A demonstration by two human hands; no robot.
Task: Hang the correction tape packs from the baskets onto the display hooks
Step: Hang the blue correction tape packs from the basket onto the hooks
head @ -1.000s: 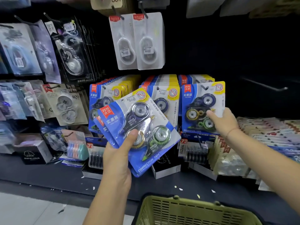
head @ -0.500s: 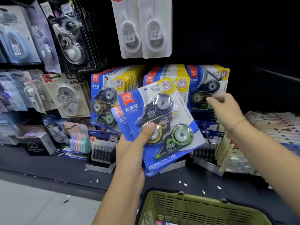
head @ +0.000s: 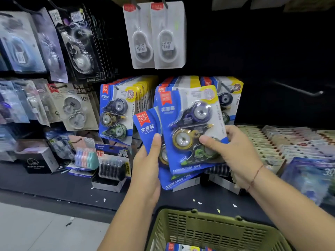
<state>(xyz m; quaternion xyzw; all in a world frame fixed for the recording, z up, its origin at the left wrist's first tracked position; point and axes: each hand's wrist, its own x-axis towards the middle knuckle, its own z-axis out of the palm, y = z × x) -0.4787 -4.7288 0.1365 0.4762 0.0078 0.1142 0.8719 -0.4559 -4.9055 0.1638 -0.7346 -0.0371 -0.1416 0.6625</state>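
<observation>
My left hand (head: 147, 167) grips a blue correction tape pack (head: 147, 126), its thumb on the front. My right hand (head: 230, 154) pinches a second blue pack (head: 190, 127) at its lower right, lifted in front of the first and held upright. Behind them hang three rows of the same packs on hooks: a left row (head: 116, 113), a middle row (head: 181, 81) mostly hidden by the held pack, and a right row (head: 230, 91). The green basket (head: 217, 230) sits below my arms with more packs (head: 183, 247) inside.
An empty hook (head: 297, 89) sticks out at the right. White tape packs (head: 155, 37) hang above. Other stationery packs fill the left wall. Boxes and stacked card packs (head: 282, 142) stand on the dark shelf.
My right hand left the right-hand hanging row and came over to take the front pack from the ones in my left hand. The packs now sit more upright.
</observation>
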